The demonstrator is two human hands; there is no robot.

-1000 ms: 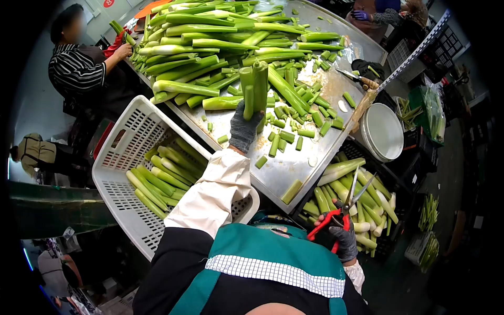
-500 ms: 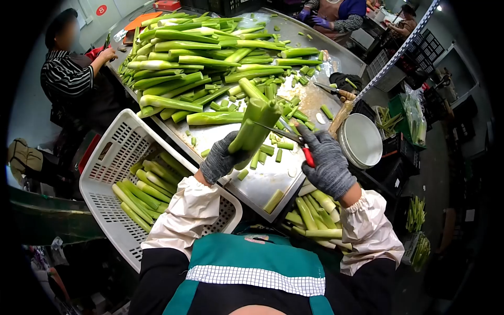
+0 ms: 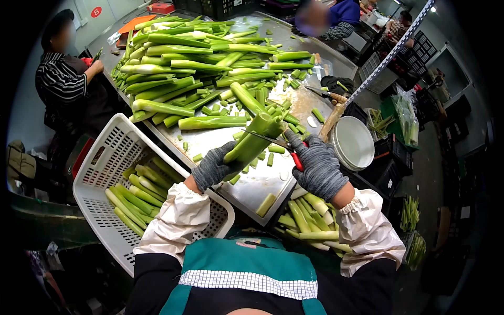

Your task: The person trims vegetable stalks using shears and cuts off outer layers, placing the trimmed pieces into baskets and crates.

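Note:
Grey-gloved, my left hand [image 3: 212,167] is wrapped round the lower end of a thick green stalk [image 3: 249,143], which tilts up to the right over the metal table [image 3: 178,137]. My right hand [image 3: 319,167], also gloved, grips red-handled scissors [image 3: 297,159]. Their blades lie across the stalk near its upper end. A large pile of green stalks [image 3: 184,65] covers the far left of the table. Short cut pieces [image 3: 276,149] lie scattered around and beyond the held stalk.
A white basket [image 3: 100,178] with several stalks stands at the left. A dark crate of stalks [image 3: 310,218] is at the table's near right corner. White buckets [image 3: 355,143] and a knife [image 3: 320,92] are to the right. A co-worker [image 3: 60,79] stands at the left, others behind.
My right hand has come up from the lower right with the scissors to the stalk. My left hand has drawn its stalk nearer and tilted it. The view has shifted.

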